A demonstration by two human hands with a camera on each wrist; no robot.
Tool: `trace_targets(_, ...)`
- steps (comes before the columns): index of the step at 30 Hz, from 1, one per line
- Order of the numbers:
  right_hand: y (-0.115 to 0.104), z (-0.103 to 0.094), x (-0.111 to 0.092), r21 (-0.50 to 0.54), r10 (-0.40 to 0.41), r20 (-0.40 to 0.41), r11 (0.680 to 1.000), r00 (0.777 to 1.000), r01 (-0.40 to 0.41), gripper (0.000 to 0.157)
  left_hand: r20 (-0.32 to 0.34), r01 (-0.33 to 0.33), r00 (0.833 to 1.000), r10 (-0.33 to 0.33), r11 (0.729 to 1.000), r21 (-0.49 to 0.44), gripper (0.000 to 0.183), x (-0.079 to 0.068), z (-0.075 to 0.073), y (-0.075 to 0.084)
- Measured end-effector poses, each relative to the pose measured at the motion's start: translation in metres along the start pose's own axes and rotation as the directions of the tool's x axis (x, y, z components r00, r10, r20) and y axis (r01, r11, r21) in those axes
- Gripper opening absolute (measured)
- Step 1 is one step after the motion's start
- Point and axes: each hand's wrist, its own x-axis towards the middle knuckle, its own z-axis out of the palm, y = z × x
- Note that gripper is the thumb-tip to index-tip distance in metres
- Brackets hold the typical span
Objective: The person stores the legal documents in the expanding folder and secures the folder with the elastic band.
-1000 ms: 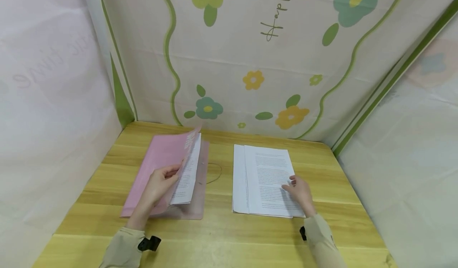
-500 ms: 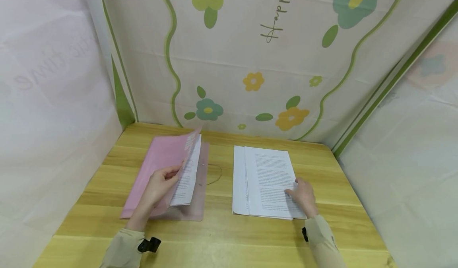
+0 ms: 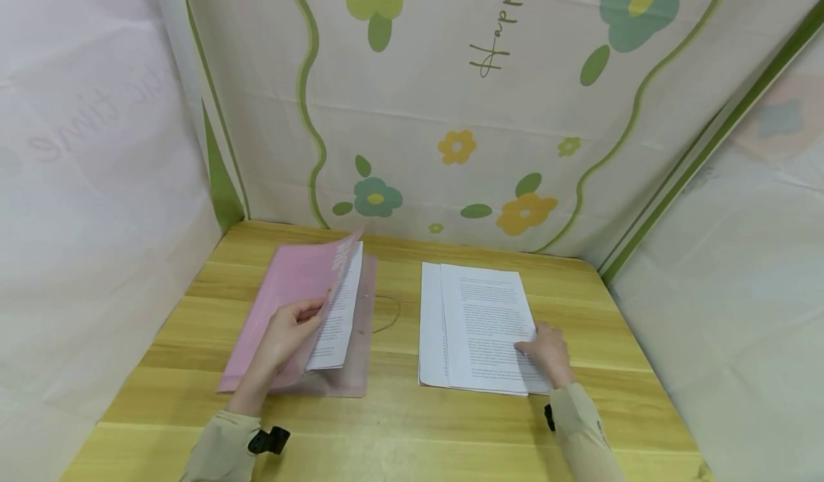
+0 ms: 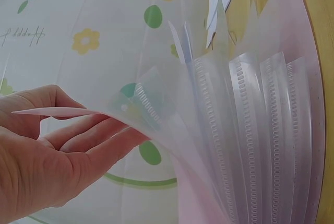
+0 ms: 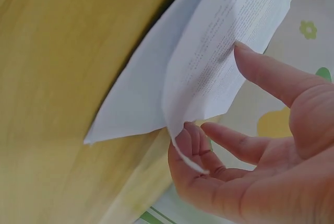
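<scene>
At the left of the table lies a pink folder [image 3: 290, 282] with clear pockets [image 4: 250, 130] and printed pages [image 3: 337, 325] inside. My left hand [image 3: 286, 328] holds its raised front cover between thumb and fingers; the left wrist view shows the pockets fanned out below the cover. To the right is a small stack of printed sheets [image 3: 492, 325], slightly spread sideways. My right hand [image 3: 547, 350] grips the top sheet at its lower right edge. In the right wrist view the thumb presses on the print, the other fingers curl at the edge, and the sheet [image 5: 214, 67] bends up from the paper below.
A thin elastic loop [image 3: 389, 314] sticks out from the folder's right side onto the wooden table [image 3: 399, 425]. Flower-printed cloth [image 3: 399, 110] stands behind the table, with pale cloth walls on both sides.
My right hand has shifted slightly right and down along the sheets' edge, its fingers drawing in at the paper. The left hand and the folder stay as they were.
</scene>
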Motion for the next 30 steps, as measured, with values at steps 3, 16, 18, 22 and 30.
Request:
trace_targets(3,0.003,-0.001,0.001,0.049,0.010,0.021,0.999,1.000,-0.011,0.053,0.003,0.002,1.000,-0.002,1.000,-0.002,0.043,0.000,0.000,0.000)
trace_targets(16,0.004,-0.005,0.008,0.189,0.085,0.095,0.977,0.992,-0.102,0.053,0.007,0.021,1.000,-0.021,1.000,0.003,0.044,0.001,-0.001,0.001)
trace_targets(18,0.004,-0.004,0.010,0.209,0.102,0.106,0.970,0.989,-0.122,0.054,0.007,0.019,1.000,-0.019,1.000,0.004,0.044,0.001,-0.001,0.000)
trace_targets(22,0.003,-0.004,0.010,0.230,0.094,0.110,0.966,0.989,-0.118,0.059,0.005,0.018,1.000,-0.018,1.000,0.011,0.043,0.001,0.000,0.000)
trace_targets(30,0.005,-0.004,0.010,0.187,0.062,0.088,0.979,0.994,-0.078,0.060,0.007,0.014,1.000,-0.015,1.000,0.013,0.043,0.001,0.000,0.000)
